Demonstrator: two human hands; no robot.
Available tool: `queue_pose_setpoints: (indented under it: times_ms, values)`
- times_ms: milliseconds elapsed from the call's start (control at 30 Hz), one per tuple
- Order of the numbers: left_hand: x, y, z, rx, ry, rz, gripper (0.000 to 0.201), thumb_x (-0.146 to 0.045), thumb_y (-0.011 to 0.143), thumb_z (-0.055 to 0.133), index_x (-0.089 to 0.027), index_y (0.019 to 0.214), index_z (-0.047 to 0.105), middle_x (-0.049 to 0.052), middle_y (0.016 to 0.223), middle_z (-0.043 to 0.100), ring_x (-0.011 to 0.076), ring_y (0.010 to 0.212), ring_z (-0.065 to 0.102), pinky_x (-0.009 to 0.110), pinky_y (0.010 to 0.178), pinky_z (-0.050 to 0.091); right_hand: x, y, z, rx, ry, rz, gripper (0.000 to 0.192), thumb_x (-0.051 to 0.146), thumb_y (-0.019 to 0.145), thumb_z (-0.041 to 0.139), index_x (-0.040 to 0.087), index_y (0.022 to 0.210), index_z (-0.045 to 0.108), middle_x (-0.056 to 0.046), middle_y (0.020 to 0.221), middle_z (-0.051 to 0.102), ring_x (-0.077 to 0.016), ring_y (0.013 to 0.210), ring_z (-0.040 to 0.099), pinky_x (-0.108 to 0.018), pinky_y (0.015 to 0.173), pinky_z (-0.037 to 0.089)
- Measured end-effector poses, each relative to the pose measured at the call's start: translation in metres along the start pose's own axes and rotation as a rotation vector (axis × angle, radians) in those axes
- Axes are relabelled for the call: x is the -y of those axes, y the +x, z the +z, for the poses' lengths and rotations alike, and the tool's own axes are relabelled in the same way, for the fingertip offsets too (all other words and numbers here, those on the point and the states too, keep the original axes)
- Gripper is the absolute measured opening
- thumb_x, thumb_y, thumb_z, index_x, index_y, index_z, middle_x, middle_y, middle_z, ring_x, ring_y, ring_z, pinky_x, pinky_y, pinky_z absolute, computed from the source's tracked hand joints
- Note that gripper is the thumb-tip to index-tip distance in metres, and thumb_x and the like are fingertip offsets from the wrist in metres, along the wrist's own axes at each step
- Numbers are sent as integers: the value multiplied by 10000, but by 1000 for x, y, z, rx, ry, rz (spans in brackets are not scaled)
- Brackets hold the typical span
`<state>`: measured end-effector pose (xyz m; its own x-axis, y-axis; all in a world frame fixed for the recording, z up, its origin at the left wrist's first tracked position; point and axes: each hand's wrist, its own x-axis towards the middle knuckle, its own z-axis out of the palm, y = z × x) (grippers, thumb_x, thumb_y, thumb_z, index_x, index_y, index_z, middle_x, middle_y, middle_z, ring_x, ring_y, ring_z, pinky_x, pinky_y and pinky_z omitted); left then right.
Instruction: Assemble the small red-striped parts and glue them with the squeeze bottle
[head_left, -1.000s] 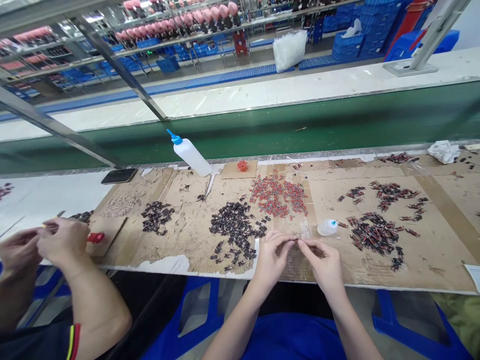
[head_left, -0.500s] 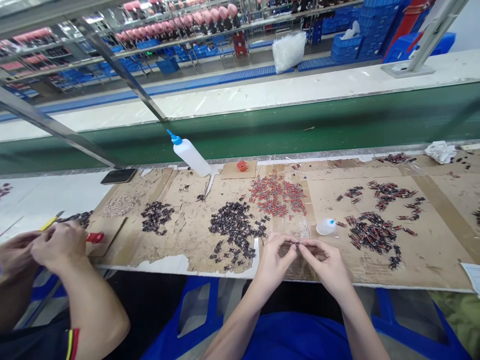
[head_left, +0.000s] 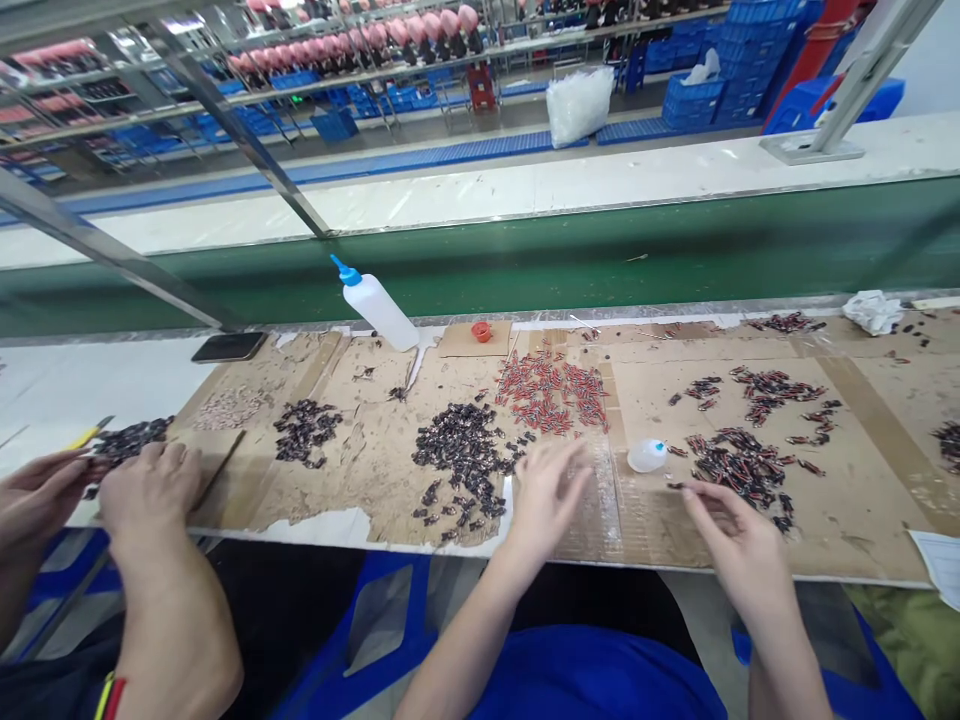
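My right hand (head_left: 739, 535) pinches a small dark part (head_left: 675, 486) between thumb and fingertips, just left of a pile of black-and-red parts (head_left: 742, 465). My left hand (head_left: 549, 490) is over the cardboard below the heap of small red parts (head_left: 551, 390). Its fingers are apart, slightly blurred, and nothing shows in them. To its left lies a heap of small black parts (head_left: 461, 450). Between my hands, beyond them, a small squat bottle with a blue tip (head_left: 648, 456) lies tilted on the cardboard.
A tall white bottle (head_left: 381, 312) with a blue nozzle leans near the green belt (head_left: 480, 265). Close by is a small red cup (head_left: 481, 331). At the left, a co-worker's hands (head_left: 150, 485) are busy beside another black heap (head_left: 307, 432) and a phone (head_left: 229, 347).
My hands were together at a small part and are now apart. The right has moved right with a part; the left has opened and shifted slightly up. The co-worker's hands have also moved.
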<state>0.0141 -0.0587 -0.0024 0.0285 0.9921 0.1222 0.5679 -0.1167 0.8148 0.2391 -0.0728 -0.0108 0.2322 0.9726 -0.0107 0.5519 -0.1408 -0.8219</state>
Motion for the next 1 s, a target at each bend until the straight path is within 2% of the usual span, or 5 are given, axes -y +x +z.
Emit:
queue_pose_setpoints:
  times_ms: [167, 333, 500, 633, 1000]
  values:
    - [38, 26, -23, -141, 337, -16, 259, -123, 881, 541, -295, 894, 735, 40, 1035, 715, 261, 1061, 518, 484, 931, 325, -11, 18, 1, -217, -326, -327, 712, 748, 780, 438, 179, 1174, 608, -172, 1147, 615, -342, 1091, 530, -522, 939, 408]
    - [56, 37, -23, -120, 392, 69, 238, -128, 875, 550, -277, 819, 727, 51, 855, 699, 249, 919, 513, 442, 850, 340, -3, 32, 39, -157, -280, -454, 583, 719, 795, 478, 214, 1041, 635, -153, 1084, 635, -334, 1085, 476, -514, 937, 391]
    - [42, 25, -13, -16, 337, 122, 192, -118, 882, 557, -247, 915, 696, 37, 894, 691, 217, 911, 535, 374, 821, 346, 6, 33, 47, -65, -24, -364, 440, 635, 765, 600, 223, 915, 564, -140, 1096, 671, -315, 1151, 527, -492, 962, 425]
    - [33, 9, 1, -17, 330, 248, 274, -66, 879, 542, -272, 988, 685, 28, 925, 687, 203, 942, 547, 385, 882, 316, 13, 25, 43, 77, 254, -110, 441, 573, 678, 721, 227, 851, 508, -104, 935, 728, -256, 865, 682, -395, 775, 537]
    - [39, -11, 2, -54, 248, 273, 142, -185, 838, 660, -265, 949, 697, 20, 936, 736, 209, 1015, 594, 383, 913, 309, 17, 18, 45, -143, 629, 98, 421, 546, 577, 780, 176, 734, 657, -35, 676, 666, -161, 577, 590, -275, 544, 478]
